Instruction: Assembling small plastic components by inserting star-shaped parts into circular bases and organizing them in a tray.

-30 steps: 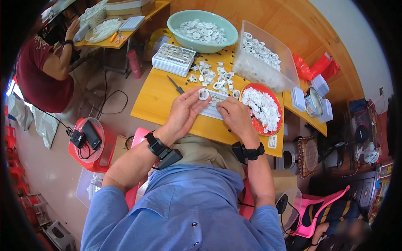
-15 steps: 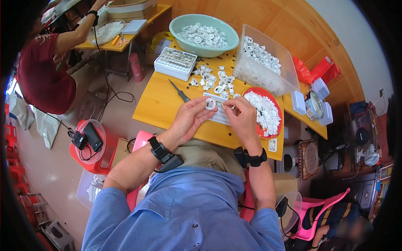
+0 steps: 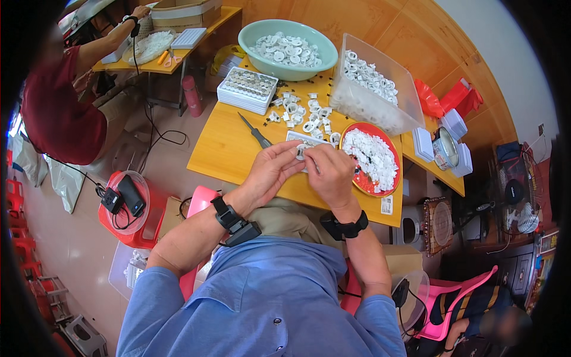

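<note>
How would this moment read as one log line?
left hand: pinches white ring part | right hand: at that part | dark-handled tool: on table, beyond left hand | red tray: holds white pieces

Left head-worn fisheye; looks down over blue shirt (image 3: pixel 256 303), close, toward yellow table (image 3: pixel 219 143), farther off.

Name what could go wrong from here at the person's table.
1. The small white ring is held at the fingertips of the left hand, with the right hand at it; it might slip and drop.
2. The red dish sits close to the right hand, near the table's right edge; a knock could spill its heaped white pieces.
3. The dark-handled tool lies just beyond the left hand, which could nudge it.
</note>
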Available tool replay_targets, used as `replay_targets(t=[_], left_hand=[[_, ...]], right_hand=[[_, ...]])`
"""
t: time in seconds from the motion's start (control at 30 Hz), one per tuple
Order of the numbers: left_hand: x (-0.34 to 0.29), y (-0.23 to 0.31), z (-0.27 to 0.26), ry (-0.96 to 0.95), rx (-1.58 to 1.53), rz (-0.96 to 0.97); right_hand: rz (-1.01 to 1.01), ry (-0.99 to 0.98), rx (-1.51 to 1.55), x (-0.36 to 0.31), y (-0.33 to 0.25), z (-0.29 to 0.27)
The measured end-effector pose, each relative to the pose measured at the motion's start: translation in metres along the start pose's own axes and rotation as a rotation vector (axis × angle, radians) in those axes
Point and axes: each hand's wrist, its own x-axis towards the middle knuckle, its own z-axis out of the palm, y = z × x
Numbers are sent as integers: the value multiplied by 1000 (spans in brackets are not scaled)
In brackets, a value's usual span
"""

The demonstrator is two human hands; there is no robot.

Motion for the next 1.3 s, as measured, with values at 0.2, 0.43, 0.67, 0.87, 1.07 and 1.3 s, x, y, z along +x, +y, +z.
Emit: replay_targets(t=[0.2, 0.43, 0.67, 0.87, 1.07, 1.3], left_hand=[[0, 1, -1, 8, 77, 2], [1, 0, 0, -8, 175, 17], [4, 7, -1, 110, -15, 103], [6, 10, -7, 184, -109, 168], [4, 11, -4, 164, -92, 153], [4, 10, -2, 152, -78, 136]], right_hand=[[76, 22, 141, -5, 2, 6], [716, -202, 525, -4, 4, 0], [465, -97, 279, -5, 18, 1], [316, -223, 150, -17, 19, 13], [372, -273, 182, -16, 19, 14], [427, -281, 156, -17, 23, 20]])
